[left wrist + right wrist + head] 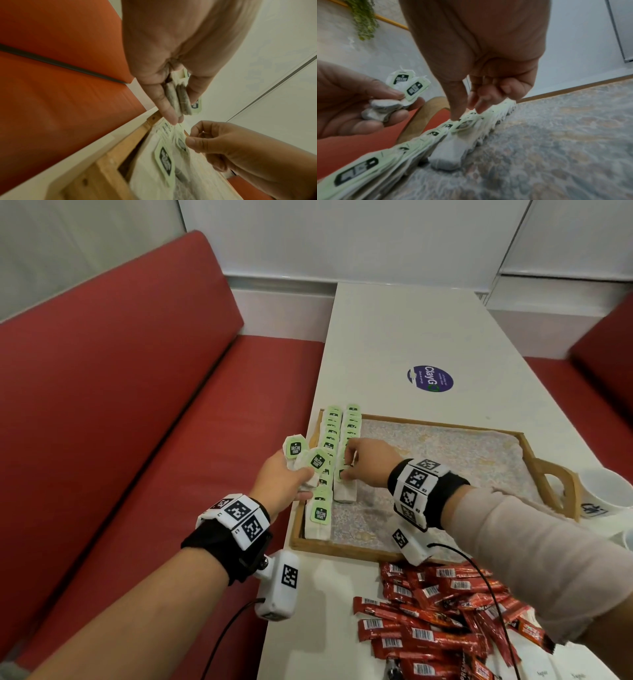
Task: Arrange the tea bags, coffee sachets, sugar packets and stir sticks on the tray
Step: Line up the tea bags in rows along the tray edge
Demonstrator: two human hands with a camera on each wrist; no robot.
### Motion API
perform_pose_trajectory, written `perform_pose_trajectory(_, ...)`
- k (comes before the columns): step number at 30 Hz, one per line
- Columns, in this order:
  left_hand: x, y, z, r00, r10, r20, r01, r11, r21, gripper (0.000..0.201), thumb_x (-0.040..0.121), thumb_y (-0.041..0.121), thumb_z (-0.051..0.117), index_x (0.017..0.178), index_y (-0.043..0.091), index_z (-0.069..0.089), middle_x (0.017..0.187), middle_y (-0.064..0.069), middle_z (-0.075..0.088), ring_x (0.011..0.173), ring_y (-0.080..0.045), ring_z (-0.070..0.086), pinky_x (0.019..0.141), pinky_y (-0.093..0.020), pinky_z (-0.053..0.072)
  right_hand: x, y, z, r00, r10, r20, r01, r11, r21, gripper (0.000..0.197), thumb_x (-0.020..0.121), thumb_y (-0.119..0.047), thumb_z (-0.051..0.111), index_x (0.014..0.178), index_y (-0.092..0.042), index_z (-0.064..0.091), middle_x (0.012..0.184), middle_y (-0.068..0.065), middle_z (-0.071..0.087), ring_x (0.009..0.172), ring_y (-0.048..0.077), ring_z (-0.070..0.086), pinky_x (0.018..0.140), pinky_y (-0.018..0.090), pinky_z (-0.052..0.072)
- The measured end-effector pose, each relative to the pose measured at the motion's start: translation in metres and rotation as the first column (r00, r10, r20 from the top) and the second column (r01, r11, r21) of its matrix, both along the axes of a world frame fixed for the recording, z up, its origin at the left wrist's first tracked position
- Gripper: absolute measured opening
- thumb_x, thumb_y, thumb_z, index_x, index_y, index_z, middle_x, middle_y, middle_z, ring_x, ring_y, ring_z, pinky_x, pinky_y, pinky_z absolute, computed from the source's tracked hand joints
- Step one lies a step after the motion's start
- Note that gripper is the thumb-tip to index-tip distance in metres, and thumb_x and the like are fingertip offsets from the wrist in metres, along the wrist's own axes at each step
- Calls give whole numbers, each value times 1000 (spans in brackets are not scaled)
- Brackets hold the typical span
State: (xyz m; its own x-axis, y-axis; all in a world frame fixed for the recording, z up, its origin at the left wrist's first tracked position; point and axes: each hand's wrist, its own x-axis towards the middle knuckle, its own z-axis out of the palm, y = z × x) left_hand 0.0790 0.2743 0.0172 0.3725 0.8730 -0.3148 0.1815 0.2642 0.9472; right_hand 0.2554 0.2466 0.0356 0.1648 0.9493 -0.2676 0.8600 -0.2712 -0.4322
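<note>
From the head camera, you stand at a white table [404, 337] beside a red bench [120, 405]. A wooden tray [342, 547] with a patterned liner [445, 453] holds two rows of tea bags [330, 436] along its left side, overlapping like shingles, their long axis running away from you and their green tags up. Your left hand [282, 479] grips two spare tea bags [308, 460] just left of the tray. Your right hand [364, 462] pinches the tag of the nearest bag [345, 491] in the right row. Red coffee sachets [445, 611] lie heaped on the table close to you, and a white mug [603, 491] sits past the tray's right handle.

From the left wrist, your left hand [171, 81] curls thumb and fingers round both spare tea bags [178, 100], edge-on; your right hand [223, 146] pinches a tag below.

From the right wrist, your right hand's [479, 83] thumb and forefinger close on a green tag [464, 124], the nearest bag [448, 155] lying flat on the liner, lengthwise along its row.

These bags are likely light, soft and easily torn; hold them by the stiffer tag or gently by the pouch edges.
</note>
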Motion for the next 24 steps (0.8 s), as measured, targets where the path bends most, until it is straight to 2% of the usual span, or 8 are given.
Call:
perform_pose_trajectory(3,1,0,1,1000,-2,15,1,1000,7,27,91,-1,55,115,8,52,113,-14,65,92,-28,68,62,-26,59,-6,-2,-1,987,160,33,-154,980,-126,17,74,-17,75,80,-20,60,74,-9,57,74,14,55,63,25,45)
perform_pose_trajectory(8,1,1,1,999,-9,32,8,1000,12,27,90,-3,55,114,10,51,112,-14,65,89,-27,68,65,-28,59,-16,2,-7,944,279,177,-237,944,-228,20,73,-18,75,80,-22,56,85,-4,62,79,17,56,64,27,45)
perform_pose_trajectory(13,0,3,1,999,-14,47,14,1000,2,26,91,-3,54,112,11,51,113,-14,65,90,-28,67,64,-27,59,-19,8,-5,945,268,188,-219,944,-247,23,72,-22,78,84,-20,59,92,0,65,83,19,58,66,28,45)
perform_pose_trajectory(20,-2,3,2,997,-30,75,32,999,-26,29,90,-2,56,116,8,51,114,-13,65,93,-27,67,60,-24,58,-19,9,-4,964,222,148,-187,958,-219,28,68,-20,82,83,-18,59,91,0,65,84,19,59,65,27,43)
perform_pose_trajectory(22,-3,3,3,995,-31,95,34,999,-31,28,90,-3,56,115,9,51,111,-12,65,88,-24,67,58,-23,58,-17,9,2,976,195,94,-175,967,-188,33,66,-24,84,85,-18,58,88,-2,62,81,17,56,63,26,42)
perform_pose_trajectory(24,-4,3,4,994,-32,107,35,999,-31,30,90,-3,57,117,8,52,111,-12,65,87,-23,67,60,-24,59,-15,8,11,988,147,-36,-150,980,-131,38,65,-29,86,89,-19,58,80,-5,59,75,13,53,62,25,40)
